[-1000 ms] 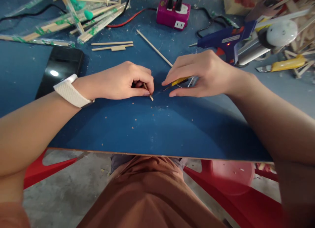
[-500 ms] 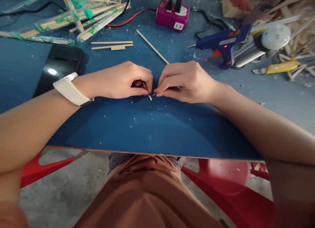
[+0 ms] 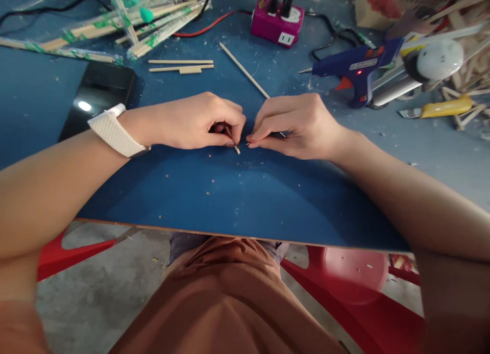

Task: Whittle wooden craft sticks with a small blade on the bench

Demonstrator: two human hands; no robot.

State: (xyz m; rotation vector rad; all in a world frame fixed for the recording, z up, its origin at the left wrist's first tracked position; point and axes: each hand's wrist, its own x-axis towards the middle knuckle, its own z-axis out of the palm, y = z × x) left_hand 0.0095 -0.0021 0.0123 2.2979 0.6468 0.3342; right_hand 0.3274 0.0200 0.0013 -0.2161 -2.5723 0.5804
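Observation:
My left hand (image 3: 202, 120) is closed, its thumb and fingers pinching a short thin wooden stick (image 3: 238, 150) whose end points down toward the table. Just to the right, my right hand (image 3: 296, 123) is closed around a thin, shiny pointed piece (image 3: 282, 134); its tip shows beside the stick's end, and most of it is hidden by the fingers. A longer wooden stick (image 3: 245, 71) lies on the table behind my right hand. Behind my left hand lie a plain stick (image 3: 179, 61) and another stick with a small wooden block (image 3: 190, 69) against it.
At the right are a blue glue gun (image 3: 344, 61), a yellow-handled cutter (image 3: 446, 107) and wood scraps. A purple power adapter (image 3: 273, 27) with cables stands at the back. Wrapped sticks (image 3: 76, 35) and a black phone-like device (image 3: 111, 81) are at left. The table edge (image 3: 184, 232) is near my body.
The view has shifted slightly, so the scene sits a little further right. Both hands keep their pinches, with a slightly wider gap between the stick's end and the pointed tip.

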